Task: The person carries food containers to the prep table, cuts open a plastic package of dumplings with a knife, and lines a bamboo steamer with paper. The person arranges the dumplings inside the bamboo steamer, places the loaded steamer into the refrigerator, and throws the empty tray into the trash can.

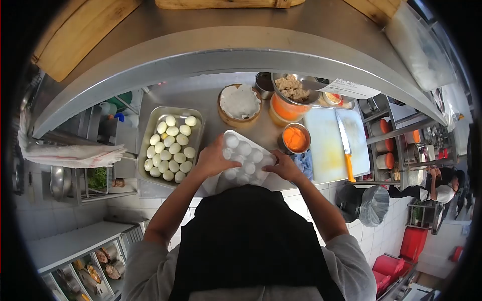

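Observation:
A white moulded tray with round cups [244, 155] is held tilted at the counter's near edge, in front of the black apron. My left hand [213, 158] grips its left side, thumb laid over the top. On the right side, my right hand [285, 166] pinches the tray's edge. To the left, a metal pan [199, 123] holds several peeled eggs [174, 148]. Beyond the tray stands a round wooden container lined with white paper [240, 103]. A small metal bowl of orange sauce [295, 139] sits just past my right hand.
A knife with an orange handle [345, 145] lies on a white cutting board [326, 150] at right. Behind are a metal bowl of crumbly food [292, 89] and a dark pot [264, 83]. A metal shelf edge [241, 56] crosses above. Another person [442, 185] is far right.

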`<state>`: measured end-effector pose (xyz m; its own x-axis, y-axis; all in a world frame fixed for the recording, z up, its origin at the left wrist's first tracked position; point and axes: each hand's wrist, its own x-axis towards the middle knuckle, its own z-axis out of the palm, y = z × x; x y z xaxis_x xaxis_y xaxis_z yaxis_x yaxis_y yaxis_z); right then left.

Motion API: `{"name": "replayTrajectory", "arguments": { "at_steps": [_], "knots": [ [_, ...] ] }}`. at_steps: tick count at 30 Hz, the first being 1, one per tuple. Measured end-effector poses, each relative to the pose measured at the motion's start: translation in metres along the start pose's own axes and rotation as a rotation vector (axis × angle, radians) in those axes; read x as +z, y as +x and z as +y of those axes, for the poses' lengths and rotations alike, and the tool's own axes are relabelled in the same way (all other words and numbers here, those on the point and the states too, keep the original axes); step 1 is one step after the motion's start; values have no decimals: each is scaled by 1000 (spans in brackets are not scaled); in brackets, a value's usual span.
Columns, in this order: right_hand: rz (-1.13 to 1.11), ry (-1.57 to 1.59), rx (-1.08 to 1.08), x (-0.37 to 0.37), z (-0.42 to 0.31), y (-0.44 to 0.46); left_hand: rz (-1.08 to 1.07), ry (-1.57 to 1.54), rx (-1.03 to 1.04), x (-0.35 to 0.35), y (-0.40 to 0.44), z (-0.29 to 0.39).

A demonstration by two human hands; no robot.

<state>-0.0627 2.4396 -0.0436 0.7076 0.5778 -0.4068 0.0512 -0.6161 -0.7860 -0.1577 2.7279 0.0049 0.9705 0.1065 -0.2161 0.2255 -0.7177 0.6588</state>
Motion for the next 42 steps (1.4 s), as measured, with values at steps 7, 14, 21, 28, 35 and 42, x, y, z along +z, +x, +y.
{"name": "replayTrajectory", "arguments": {
  "at_steps": [7,14,21,28,35,42],
  "knots": [
    [289,20,-95,27,6,-3,51,-49,-52,1,-1,-5],
    [22,731,54,34,10,-13,75,-125,-4,-1,-6,-11],
    [340,294,-42,38,-4,-7,66,-163,-65,1,2,-3],
    [600,353,-61,65,6,16,94,-141,1,8,1,5],
    [515,390,-86,50,-25,6,2,-89,-172,-2,-5,23],
    [417,129,-8,51,-36,-16,147,-150,46,7,13,-13]
  ]
}}
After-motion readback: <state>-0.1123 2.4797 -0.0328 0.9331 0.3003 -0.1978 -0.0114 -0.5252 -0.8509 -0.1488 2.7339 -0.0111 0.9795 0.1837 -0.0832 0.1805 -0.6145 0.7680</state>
